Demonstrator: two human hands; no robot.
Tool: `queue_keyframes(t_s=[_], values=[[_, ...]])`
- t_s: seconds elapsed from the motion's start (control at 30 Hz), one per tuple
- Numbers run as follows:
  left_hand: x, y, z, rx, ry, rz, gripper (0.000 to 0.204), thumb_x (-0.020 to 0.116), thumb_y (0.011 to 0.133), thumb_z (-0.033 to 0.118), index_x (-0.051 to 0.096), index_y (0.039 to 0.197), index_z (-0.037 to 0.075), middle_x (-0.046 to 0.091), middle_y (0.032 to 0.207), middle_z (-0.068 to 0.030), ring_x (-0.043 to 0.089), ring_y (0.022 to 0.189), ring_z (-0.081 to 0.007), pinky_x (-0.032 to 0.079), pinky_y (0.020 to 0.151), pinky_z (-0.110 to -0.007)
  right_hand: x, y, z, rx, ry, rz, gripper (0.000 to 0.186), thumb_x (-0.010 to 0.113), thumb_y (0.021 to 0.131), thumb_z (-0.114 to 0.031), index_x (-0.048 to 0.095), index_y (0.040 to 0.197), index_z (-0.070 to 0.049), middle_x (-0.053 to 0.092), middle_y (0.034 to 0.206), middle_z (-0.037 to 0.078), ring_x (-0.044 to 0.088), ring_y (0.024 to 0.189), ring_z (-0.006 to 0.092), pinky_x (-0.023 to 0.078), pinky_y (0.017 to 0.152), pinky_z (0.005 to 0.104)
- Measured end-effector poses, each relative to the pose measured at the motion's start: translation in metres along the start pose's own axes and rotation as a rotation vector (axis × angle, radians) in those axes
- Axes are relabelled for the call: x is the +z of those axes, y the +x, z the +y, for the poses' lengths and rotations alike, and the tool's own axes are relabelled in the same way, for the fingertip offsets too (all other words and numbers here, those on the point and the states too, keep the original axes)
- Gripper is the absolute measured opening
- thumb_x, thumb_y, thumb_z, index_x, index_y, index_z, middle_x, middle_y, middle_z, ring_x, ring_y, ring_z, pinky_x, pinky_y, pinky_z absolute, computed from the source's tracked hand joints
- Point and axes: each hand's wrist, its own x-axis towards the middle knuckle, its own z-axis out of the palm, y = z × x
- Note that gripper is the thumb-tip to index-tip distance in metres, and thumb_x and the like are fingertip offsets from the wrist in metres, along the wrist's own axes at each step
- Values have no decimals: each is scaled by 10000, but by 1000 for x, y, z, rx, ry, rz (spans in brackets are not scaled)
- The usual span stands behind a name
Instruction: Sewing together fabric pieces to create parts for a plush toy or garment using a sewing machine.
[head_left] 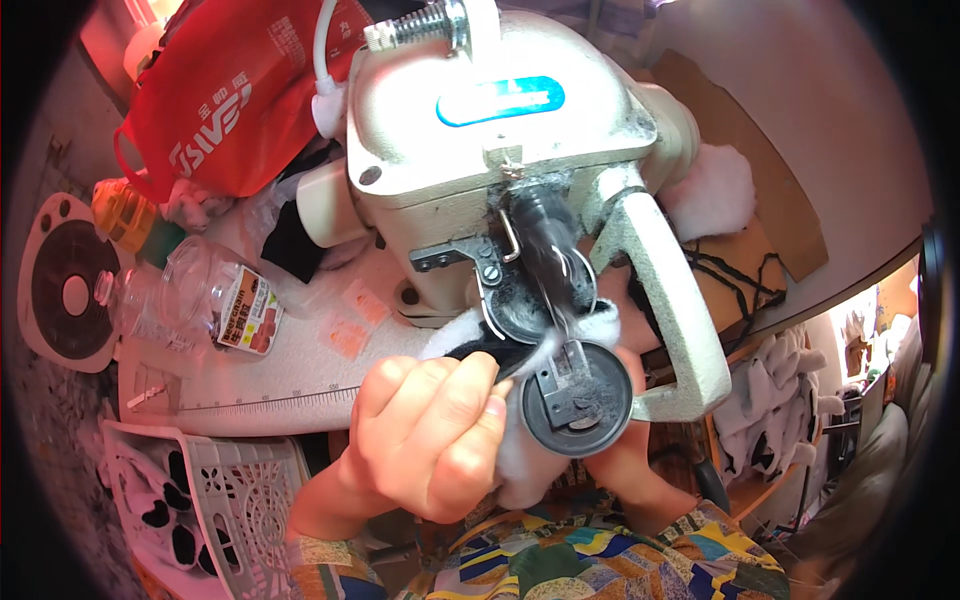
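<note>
A cream-coloured fur sewing machine (420, 190) fills the middle of the view, with two dark round feed discs at its front. The front disc (612, 395) is grey-black and dusted with lint. Left of it, my left hand (430, 430) is closed, fingers curled and pinching the edge of a white and black plush piece (522, 455). That piece runs up between the discs and hangs below my fingers. My right hand (632, 372) is mostly hidden behind the front disc; its forearm comes up from the lower right. Its fingers cannot be made out.
Clear plastic jars (195, 290) and a round speaker-like grille (75, 282) stand left. A red bag (240, 100) lies behind them. At lower left is a white basket (245, 480) of plush pieces. The machine's curved arm (675, 300) blocks the right; more plush (765, 410) lies beyond.
</note>
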Motion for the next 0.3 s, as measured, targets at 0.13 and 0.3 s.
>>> queue_keyframes(t_s=[0.13, 0.3], values=[[-1, 7, 0, -72, -85, -9, 281, 712, 730, 8, 481, 888, 32, 649, 793, -125, 604, 606, -224, 430, 586, -319, 4, -11, -18, -137, -165, -171, 702, 704, 840, -127, 292, 1393, 7, 508, 1283, 130, 512, 1211, 213, 410, 1026, 371], [-8, 4, -4, -209, -381, -70, 336, 733, 668, -5, 488, 886, 69, 639, 794, -81, 668, 728, -245, 445, 638, -358, 15, -20, 0, -234, -357, -281, 834, 792, 762, -246, 331, 1398, 34, 509, 1323, 199, 500, 1255, 284, 363, 1072, 411]])
